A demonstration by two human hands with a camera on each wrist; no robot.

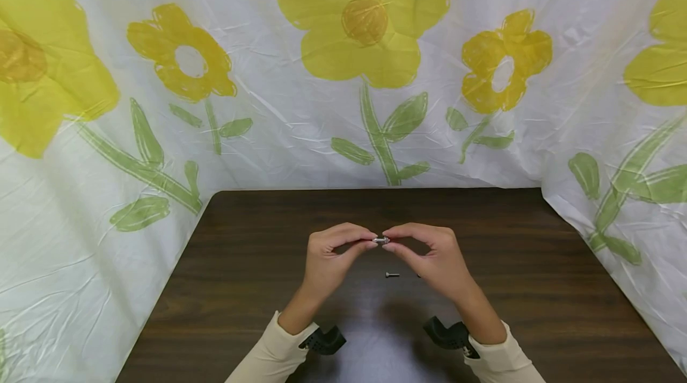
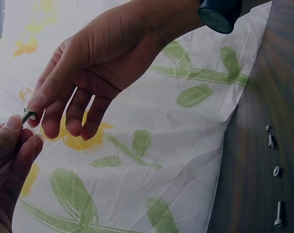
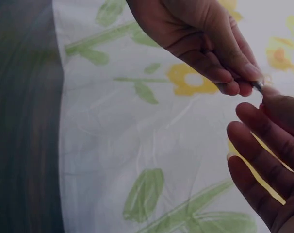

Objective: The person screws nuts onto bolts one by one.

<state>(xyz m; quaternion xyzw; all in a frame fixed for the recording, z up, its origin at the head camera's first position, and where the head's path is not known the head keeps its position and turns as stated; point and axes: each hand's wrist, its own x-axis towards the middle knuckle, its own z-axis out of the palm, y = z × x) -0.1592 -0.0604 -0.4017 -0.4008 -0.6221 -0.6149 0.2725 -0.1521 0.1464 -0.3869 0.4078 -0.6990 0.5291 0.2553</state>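
Note:
In the head view, both hands meet over the table with a small silver bolt (image 1: 381, 240) between their fingertips. My left hand (image 1: 328, 258) pinches its left end between thumb and index finger. The right end, which looks wider, is pinched by the thumb and index finger of my right hand (image 1: 437, 258). The bolt (image 2: 28, 115) is partly covered by fingertips in the left wrist view. In the right wrist view, only a short metal piece of the bolt (image 3: 257, 86) shows, and the other right fingers are spread away from it.
A loose bolt (image 1: 392, 275) lies on the dark wooden table (image 1: 241, 311) below the hands. The left wrist view shows a longer bolt (image 2: 278, 214), a washer-like ring (image 2: 277, 171), a shorter bolt (image 2: 271, 141) and a small nut (image 2: 268, 128) in a row. A flowered curtain (image 1: 279, 132) surrounds the table.

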